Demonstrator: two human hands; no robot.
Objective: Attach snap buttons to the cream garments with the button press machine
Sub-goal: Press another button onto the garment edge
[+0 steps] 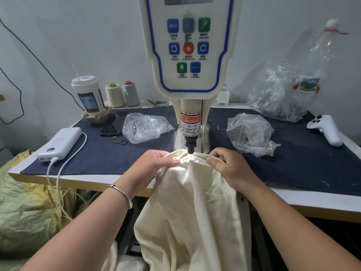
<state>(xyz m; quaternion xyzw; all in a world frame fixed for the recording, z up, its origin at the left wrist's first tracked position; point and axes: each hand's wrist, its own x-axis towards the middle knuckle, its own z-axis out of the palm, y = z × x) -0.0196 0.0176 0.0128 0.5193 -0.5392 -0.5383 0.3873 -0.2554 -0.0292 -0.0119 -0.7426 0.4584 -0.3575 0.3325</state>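
Between your hands, the cream garment (195, 202) bunches under the button press machine (190, 75); its punch tip touches the fabric; the cloth drapes toward you.

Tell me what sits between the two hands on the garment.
In the head view, between the left hand and right hand lies a stretched fold of the cream garment, with the press head down on it.

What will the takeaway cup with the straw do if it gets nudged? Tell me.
The takeaway cup is tall and narrow, so it would probably tip rather than slide. It sits on a crumpled brown paper wrap, likely an uneven footing. Its lid with the straw seems closed, so spilling may be limited.
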